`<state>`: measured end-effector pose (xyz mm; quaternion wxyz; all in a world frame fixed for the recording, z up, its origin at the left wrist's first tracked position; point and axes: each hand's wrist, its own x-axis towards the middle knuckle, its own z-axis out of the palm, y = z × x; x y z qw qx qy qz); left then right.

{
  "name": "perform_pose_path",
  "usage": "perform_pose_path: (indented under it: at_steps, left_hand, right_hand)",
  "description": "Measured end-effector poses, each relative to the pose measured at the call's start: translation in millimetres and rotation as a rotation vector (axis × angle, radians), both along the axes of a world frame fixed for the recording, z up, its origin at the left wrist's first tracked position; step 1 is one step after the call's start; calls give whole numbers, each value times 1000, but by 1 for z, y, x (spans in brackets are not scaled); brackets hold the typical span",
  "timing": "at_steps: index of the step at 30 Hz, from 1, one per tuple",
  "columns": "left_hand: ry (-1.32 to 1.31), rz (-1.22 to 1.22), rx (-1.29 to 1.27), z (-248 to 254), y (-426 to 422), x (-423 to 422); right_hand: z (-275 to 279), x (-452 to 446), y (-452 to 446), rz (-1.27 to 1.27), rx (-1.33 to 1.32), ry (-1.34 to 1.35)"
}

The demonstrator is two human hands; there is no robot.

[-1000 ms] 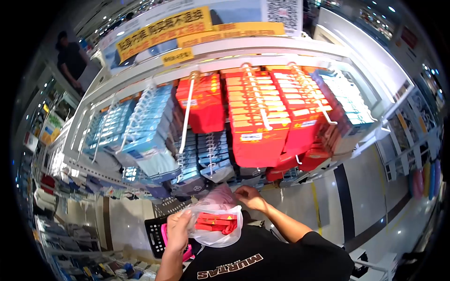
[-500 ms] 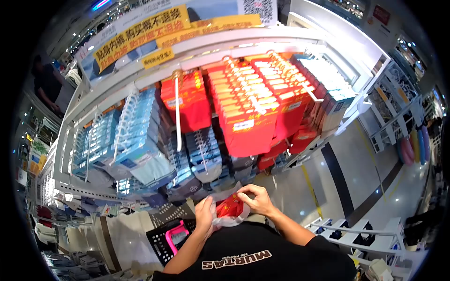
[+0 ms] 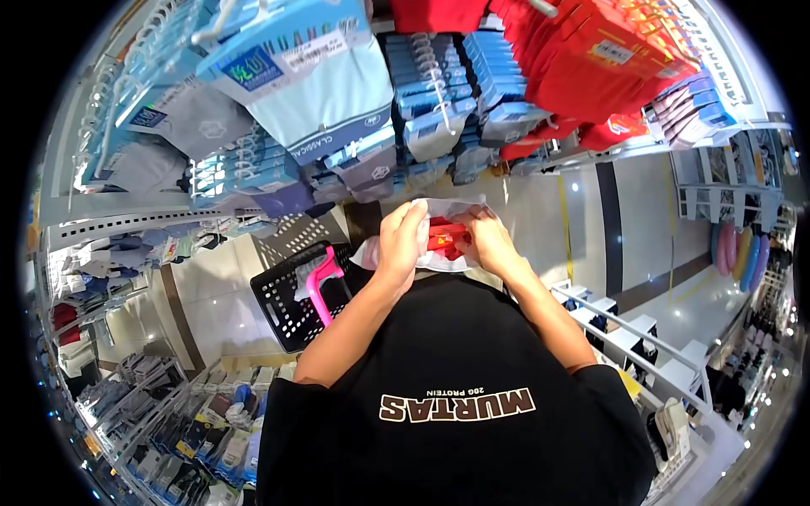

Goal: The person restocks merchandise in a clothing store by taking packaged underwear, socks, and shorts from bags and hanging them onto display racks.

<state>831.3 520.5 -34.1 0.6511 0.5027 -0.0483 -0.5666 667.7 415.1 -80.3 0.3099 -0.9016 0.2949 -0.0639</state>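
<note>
A whitish plastic bag (image 3: 439,207) is held with its mouth spread in front of my chest. Bright red packets with small yellow print (image 3: 443,236) lie inside it. My left hand (image 3: 402,240) is closed on the bag's left edge, thumb toward the opening. At the right side of the mouth, my right hand (image 3: 491,240) has its fingers curled in against the red packets. Whether those fingertips pinch a packet or the bag's edge is hidden.
A rack ahead carries blue-carded packs (image 3: 316,93) and red packs (image 3: 607,59) on hooks. Left of me, a black shopping basket (image 3: 278,308) with a pink handle (image 3: 316,291) is on the floor. A white shelf rail (image 3: 641,333) stands close by my right arm.
The view has tilted down and closer to the rack. The bag's mouth is wider, and my right hand has gone from pinching near its edge to reaching into the opening.
</note>
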Motion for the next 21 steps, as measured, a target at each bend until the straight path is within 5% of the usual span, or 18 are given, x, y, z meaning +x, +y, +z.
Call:
perform_pose_path:
  at_steps: [3, 10, 21]
  left_hand:
    - [-7, -52, 26, -4, 9, -1]
    - [-44, -116, 41, -5, 16, 7]
    - [-148, 32, 26, -4, 33, 41]
  right_hand:
    - [-15, -2, 13, 33, -41, 88]
    - [-8, 3, 10, 5, 372, 123]
    - [48, 14, -26, -28, 823, -481]
